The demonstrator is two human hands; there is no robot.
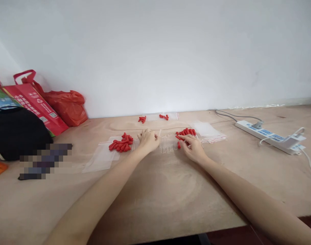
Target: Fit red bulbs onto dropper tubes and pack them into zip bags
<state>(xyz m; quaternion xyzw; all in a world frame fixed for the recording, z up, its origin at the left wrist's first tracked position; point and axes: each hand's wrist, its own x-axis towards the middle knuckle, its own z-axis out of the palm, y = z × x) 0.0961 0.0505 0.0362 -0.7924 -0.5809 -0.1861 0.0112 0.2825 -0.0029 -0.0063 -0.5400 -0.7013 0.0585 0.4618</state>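
Pinching a red bulb (180, 137) between thumb and fingers, the right hand (193, 147) sits just beside the row of thin transparent tubes (168, 144), which lies at its 9 o'clock. The bulb's long axis runs roughly from 10 to 4 o'clock, across the tubes, whose length runs nearly 12 to 6. The left hand (148, 140) bends over the same row at its 10 o'clock side, fingers curled; a slim pale tube (159, 133) shows at its fingertips, but I cannot tell whether it is gripped or only touched. A heap of red bulbs (121, 143) lies at the left hand's 9 o'clock, and a neat line of red bulbs (186, 131) at the right hand's 11.

Flat zip bags (100, 158) lie at the heap's 8 o'clock, with a bag stack (207, 131) at the right hand's 1. At the row's 12, a farther bag (173, 116) lies by small red clusters (142, 119); whether those are inside is unclear.
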